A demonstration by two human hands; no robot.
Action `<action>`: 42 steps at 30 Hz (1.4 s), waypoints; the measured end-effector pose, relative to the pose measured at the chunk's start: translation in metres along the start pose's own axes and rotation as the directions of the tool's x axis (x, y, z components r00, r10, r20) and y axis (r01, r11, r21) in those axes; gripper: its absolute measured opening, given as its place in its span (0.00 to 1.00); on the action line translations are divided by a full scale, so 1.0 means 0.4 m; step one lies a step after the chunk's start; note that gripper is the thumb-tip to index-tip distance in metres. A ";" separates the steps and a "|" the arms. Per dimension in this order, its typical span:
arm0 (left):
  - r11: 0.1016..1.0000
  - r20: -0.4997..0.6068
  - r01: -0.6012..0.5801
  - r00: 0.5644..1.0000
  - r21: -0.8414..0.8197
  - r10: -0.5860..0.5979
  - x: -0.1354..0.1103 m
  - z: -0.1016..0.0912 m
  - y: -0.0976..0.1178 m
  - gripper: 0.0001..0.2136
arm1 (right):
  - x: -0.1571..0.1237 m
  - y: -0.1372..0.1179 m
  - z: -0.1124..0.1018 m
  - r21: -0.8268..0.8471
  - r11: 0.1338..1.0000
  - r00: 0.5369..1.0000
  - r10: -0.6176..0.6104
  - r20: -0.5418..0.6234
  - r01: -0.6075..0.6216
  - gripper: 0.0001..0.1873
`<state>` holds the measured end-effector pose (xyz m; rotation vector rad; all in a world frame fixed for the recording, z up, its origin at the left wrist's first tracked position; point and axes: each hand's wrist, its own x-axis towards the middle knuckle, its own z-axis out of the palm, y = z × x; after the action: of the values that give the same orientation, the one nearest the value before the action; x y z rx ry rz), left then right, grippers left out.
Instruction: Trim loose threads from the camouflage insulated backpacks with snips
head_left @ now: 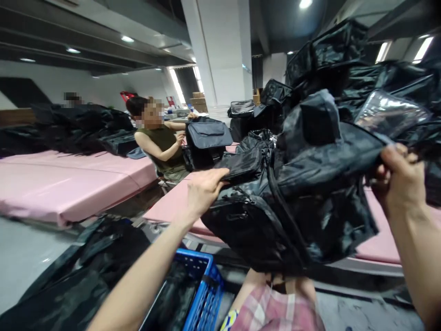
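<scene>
I hold up a large black bag point(292, 202) in shiny plastic wrap, over the front edge of a pink table point(172, 204). My left hand point(203, 188) grips its left top corner, fingers closed over the edge. My right hand point(399, 177) pinches the bag's right upper edge next to a clear plastic flap point(389, 112). The bag hangs tilted, its lower part above my lap.
More black bags point(330, 59) are piled high behind it. A blue crate point(203, 294) with black wrapped items stands at my lower left. Across the aisle a seated person point(161, 142) handles a dark bag point(206, 138) at another pink table point(69, 179).
</scene>
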<state>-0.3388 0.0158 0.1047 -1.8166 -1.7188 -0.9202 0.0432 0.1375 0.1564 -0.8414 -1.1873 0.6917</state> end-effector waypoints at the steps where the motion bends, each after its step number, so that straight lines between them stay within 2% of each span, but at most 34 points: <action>1: 0.996 0.040 -0.082 0.996 0.032 0.080 0.025 -0.001 -0.007 0.13 | -0.058 0.022 -0.045 0.032 0.999 0.999 0.029 -0.017 -0.029 0.18; 2: 0.988 0.095 -0.148 0.985 0.046 0.144 0.039 0.009 -0.010 0.13 | -0.122 0.053 -0.084 0.025 0.989 0.989 0.144 0.035 -0.145 0.20; 3: 0.981 0.149 -0.190 0.972 0.044 0.182 0.045 0.027 -0.010 0.13 | -0.187 0.088 -0.116 0.029 0.966 0.966 0.257 0.033 -0.258 0.22; 4: 0.977 0.197 -0.211 0.960 0.031 0.201 0.047 0.051 -0.008 0.14 | -0.249 0.124 -0.142 0.021 0.947 0.947 0.319 0.025 -0.320 0.24; 6: 0.979 0.254 -0.203 0.947 -0.002 0.197 0.046 0.100 0.003 0.17 | -0.348 0.183 -0.177 -0.002 0.866 0.864 0.499 0.064 -0.500 0.22; 8: 0.984 0.269 -0.177 0.946 -0.030 0.179 0.048 0.131 0.024 0.19 | -0.399 0.212 -0.197 -0.001 0.820 0.816 0.571 0.090 -0.573 0.20; 11: 0.969 0.250 -0.192 0.941 -0.155 0.226 0.047 0.123 0.090 0.20 | -0.402 0.215 -0.215 0.001 0.847 0.839 0.526 0.136 -0.531 0.18; 13: 0.934 0.170 -0.223 0.946 -0.278 0.277 0.027 0.095 0.165 0.18 | -0.386 0.209 -0.219 -0.008 0.865 0.852 0.495 0.170 -0.501 0.18; 15: 0.871 0.102 -0.308 0.923 -0.383 0.371 -0.004 0.076 0.257 0.16 | -0.375 0.207 -0.215 -0.010 0.876 0.862 0.477 0.172 -0.483 0.19; 16: 0.825 0.107 -0.374 0.884 -0.423 0.456 -0.017 0.075 0.306 0.15 | -0.373 0.207 -0.212 -0.011 0.881 0.869 0.468 0.160 -0.472 0.20; 18: 0.731 0.144 -0.503 0.771 -0.461 0.621 -0.024 0.094 0.393 0.14 | -0.374 0.210 -0.205 -0.014 0.886 0.876 0.460 0.143 -0.463 0.20; 19: 0.705 0.164 -0.534 0.731 -0.466 0.663 -0.015 0.114 0.428 0.14 | -0.376 0.211 -0.203 -0.009 0.884 0.873 0.464 0.150 -0.468 0.20; 20: 0.698 0.176 -0.541 0.717 -0.469 0.674 0.002 0.138 0.455 0.16 | -0.379 0.212 -0.204 0.001 0.879 0.867 0.470 0.167 -0.477 0.19; 21: 0.707 0.181 -0.519 0.730 -0.480 0.659 0.026 0.165 0.474 0.18 | -0.382 0.211 -0.205 0.012 0.870 0.854 0.482 0.193 -0.494 0.19; 23: 0.744 0.196 -0.402 0.797 -0.534 0.571 0.083 0.220 0.488 0.20 | -0.387 0.208 -0.214 0.027 0.850 0.832 0.508 0.224 -0.526 0.19; 25: 0.758 0.230 -0.238 0.860 -0.608 0.455 0.136 0.265 0.477 0.19 | -0.392 0.203 -0.225 0.013 0.838 0.821 0.530 0.214 -0.545 0.19; 27: 0.735 0.264 -0.124 0.883 -0.667 0.388 0.168 0.289 0.454 0.19 | -0.395 0.200 -0.236 -0.009 0.833 0.815 0.542 0.205 -0.553 0.20; 30: 0.669 0.270 -0.089 0.870 -0.737 0.413 0.172 0.291 0.427 0.20 | -0.391 0.201 -0.247 -0.026 0.842 0.816 0.529 0.234 -0.538 0.21; 32: 0.649 0.239 -0.045 0.908 -0.760 0.343 0.154 0.278 0.430 0.23 | -0.377 0.203 -0.249 -0.033 0.858 0.831 0.506 0.232 -0.513 0.21; 34: 0.663 0.183 -0.008 0.958 -0.749 0.219 0.123 0.262 0.454 0.30 | -0.350 0.205 -0.246 -0.005 0.862 0.850 0.502 0.162 -0.508 0.22; 35: 0.683 0.156 -0.033 0.965 -0.730 0.213 0.103 0.253 0.472 0.32 | -0.333 0.207 -0.241 0.028 0.857 0.854 0.510 0.106 -0.515 0.23; 36: 0.707 0.142 -0.100 0.951 -0.700 0.275 0.080 0.245 0.491 0.31 | -0.315 0.208 -0.233 0.063 0.847 0.849 0.526 0.045 -0.528 0.24; 37: 0.723 0.150 -0.208 0.905 -0.658 0.397 0.055 0.239 0.510 0.30 | -0.296 0.210 -0.224 0.096 0.838 0.840 0.542 -0.023 -0.537 0.24; 39: 0.703 0.220 -0.443 0.738 -0.556 0.638 0.008 0.230 0.543 0.25 | -0.266 0.217 -0.203 0.143 0.825 0.819 0.562 -0.114 -0.546 0.22; 40: 0.684 0.256 -0.525 0.666 -0.506 0.701 -0.012 0.227 0.555 0.23 | -0.256 0.222 -0.192 0.158 0.823 0.812 0.566 -0.141 -0.546 0.21; 41: 0.673 0.283 -0.577 0.623 -0.462 0.729 -0.027 0.225 0.563 0.21 | -0.250 0.227 -0.183 0.173 0.821 0.808 0.568 -0.158 -0.544 0.20; 42: 0.674 0.296 -0.604 0.610 -0.426 0.735 -0.038 0.223 0.568 0.19 | -0.247 0.232 -0.176 0.190 0.820 0.806 0.569 -0.165 -0.540 0.20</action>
<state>-0.1008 0.0476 0.0587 -2.7636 -0.9199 -0.4332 0.0848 0.0904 0.0170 -1.1349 -0.6778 1.1166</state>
